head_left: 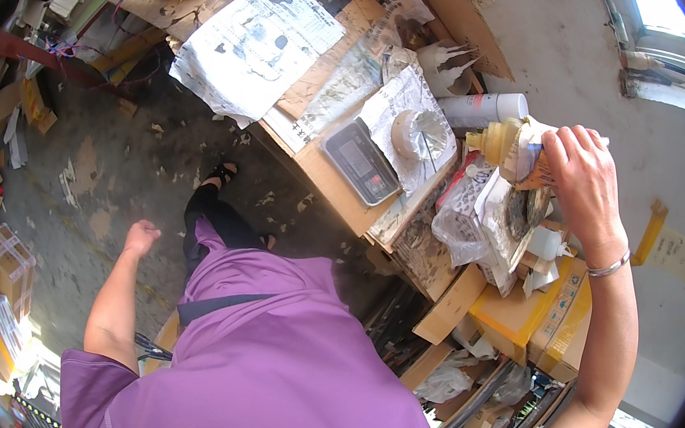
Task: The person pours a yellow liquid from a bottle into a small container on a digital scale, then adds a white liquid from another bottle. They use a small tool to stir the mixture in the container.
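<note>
a cluttered workshop: paper-covered workbench [337, 188] with a digital scale [361, 163], spray can [482, 110], stacked cardboard boxes [3, 258]

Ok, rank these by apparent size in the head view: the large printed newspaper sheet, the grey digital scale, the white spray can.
1. Large printed newspaper sheet
2. Grey digital scale
3. White spray can, though the scale's lead is small.
</note>
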A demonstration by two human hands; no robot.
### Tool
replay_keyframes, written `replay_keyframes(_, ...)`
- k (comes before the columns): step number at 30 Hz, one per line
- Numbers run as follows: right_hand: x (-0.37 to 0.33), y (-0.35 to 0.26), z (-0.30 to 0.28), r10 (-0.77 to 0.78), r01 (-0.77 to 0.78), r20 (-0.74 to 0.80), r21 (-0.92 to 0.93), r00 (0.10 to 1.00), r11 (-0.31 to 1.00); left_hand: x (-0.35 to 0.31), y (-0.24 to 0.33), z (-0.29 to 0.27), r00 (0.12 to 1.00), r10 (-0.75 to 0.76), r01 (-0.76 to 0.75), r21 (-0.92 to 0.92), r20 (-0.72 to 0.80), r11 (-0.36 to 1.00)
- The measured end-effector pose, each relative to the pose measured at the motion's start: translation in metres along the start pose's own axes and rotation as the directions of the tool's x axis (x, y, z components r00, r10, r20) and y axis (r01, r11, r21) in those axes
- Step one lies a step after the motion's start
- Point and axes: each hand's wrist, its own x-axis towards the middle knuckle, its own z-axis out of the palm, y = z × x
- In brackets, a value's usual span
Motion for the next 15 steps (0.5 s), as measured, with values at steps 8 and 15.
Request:
replay_keyframes(8,0.003,0.005,-0.002,-0.023,0.023,-0.046,-0.001,0.999,1.0,0.005,-0.018,0.004,1.0,0.003,-0.003,-0.028,-0.018,1.0)
replay_keyframes(15,0.002,0.018,-0.011,-0.006,0.004,0.026,0.09,1.0,0.996,0.022,-0.027,0.013,0.999,0.028,-0.03,-0.05,-0.039,0.998)
